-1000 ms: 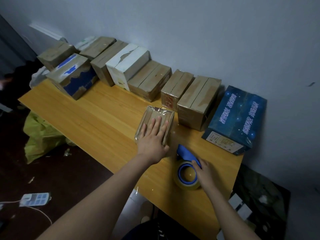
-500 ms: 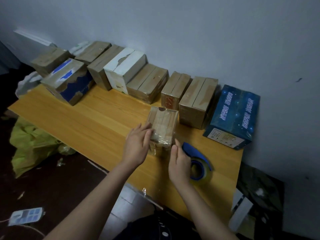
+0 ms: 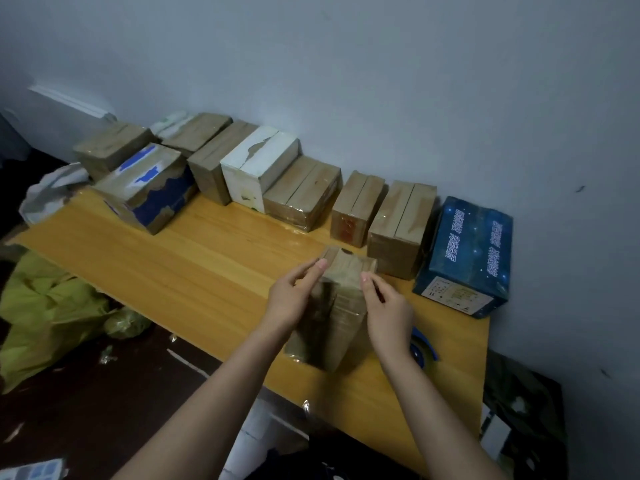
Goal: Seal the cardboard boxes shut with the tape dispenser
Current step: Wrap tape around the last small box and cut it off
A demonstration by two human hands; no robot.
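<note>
1. Left hand [image 3: 292, 299]: thumb and fingers grip the left side of the box [image 3: 337, 317].
2. Right hand [image 3: 389, 308]: curled fingers grip its right side.
3. Box: held on end between both hands, over the table [image 3: 207, 271] near its front edge.
4. Tape dispenser [image 3: 425, 348]: on the table, partly hidden behind the right wrist.
5. Row of boxes [image 3: 301, 192]: along the wall, blue box [image 3: 467, 251] at its right end.

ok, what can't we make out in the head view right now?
All in the head view:
- Tape dispenser: only a blue arc shows; the right hand and forearm cover the rest.
- Small box: its side faces sit behind the left hand and right hand; underside hidden; blur hides whether its seam is taped.
- Blue box: print too blurred to read.
- Pale device: cut off by the bottom edge.
</note>
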